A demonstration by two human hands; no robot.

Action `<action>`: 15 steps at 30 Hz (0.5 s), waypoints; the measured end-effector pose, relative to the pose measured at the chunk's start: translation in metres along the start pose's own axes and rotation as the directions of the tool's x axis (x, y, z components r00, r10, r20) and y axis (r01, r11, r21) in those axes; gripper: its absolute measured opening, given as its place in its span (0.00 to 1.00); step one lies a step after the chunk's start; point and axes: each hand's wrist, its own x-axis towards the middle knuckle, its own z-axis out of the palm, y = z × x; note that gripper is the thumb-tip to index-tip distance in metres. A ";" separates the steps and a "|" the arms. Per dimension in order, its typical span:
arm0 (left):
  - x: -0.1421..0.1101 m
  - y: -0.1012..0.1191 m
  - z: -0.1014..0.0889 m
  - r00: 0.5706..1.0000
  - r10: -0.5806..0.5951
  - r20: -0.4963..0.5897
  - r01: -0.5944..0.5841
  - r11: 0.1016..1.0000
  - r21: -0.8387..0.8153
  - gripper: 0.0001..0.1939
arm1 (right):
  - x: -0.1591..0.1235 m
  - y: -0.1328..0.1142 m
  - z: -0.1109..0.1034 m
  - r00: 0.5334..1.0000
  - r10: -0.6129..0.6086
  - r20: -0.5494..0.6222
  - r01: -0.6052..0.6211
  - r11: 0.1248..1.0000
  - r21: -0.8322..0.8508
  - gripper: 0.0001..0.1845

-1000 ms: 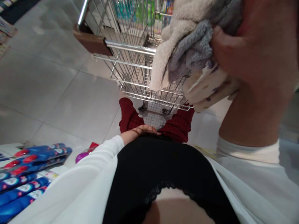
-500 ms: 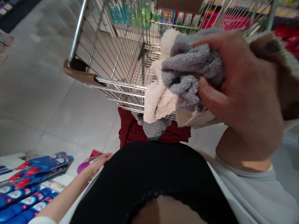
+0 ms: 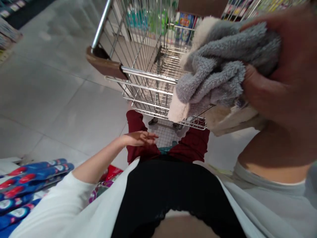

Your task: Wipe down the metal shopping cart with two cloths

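Note:
My right hand point(image 3: 279, 79) is raised close to the camera at the upper right, closed around a bundle of fluffy grey and cream socks point(image 3: 215, 72) with a card label under them. The bundle hangs over the near end of a wire shopping cart point(image 3: 148, 76). My left hand point(image 3: 140, 138) is low in the middle, in front of my red trousers, fingers stretched out and holding nothing. It hovers just short of the cart's lower rack.
The cart has a brown handle corner point(image 3: 105, 66) at its left. Blue and red packets point(image 3: 29, 178) lie on a shelf at the lower left, with a pink and red package point(image 3: 106, 181) beside them. Stocked shelves point(image 3: 173, 19) show behind the cart. Grey floor tiles point(image 3: 49, 99) spread left.
My left hand has come up from the shelf at the lower left to in front of my legs, fingers spread. The right hand with the socks has shifted right and closer to the camera.

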 end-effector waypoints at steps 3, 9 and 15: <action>-0.015 0.008 0.015 0.944 0.306 0.126 -0.233 0.884 -0.404 0.39 | 0.001 0.002 0.002 0.999 0.003 -0.044 -0.006 0.998 -0.062 0.28; -0.004 -0.065 0.101 0.916 -0.371 -0.156 0.385 0.920 0.077 0.21 | 0.005 0.002 0.007 0.994 0.019 -0.106 -0.026 0.998 -0.063 0.26; 0.006 -0.122 0.132 0.684 -0.513 -0.519 0.662 0.735 0.146 0.23 | 0.016 -0.002 0.009 0.991 -0.099 -0.092 0.092 0.992 -0.081 0.24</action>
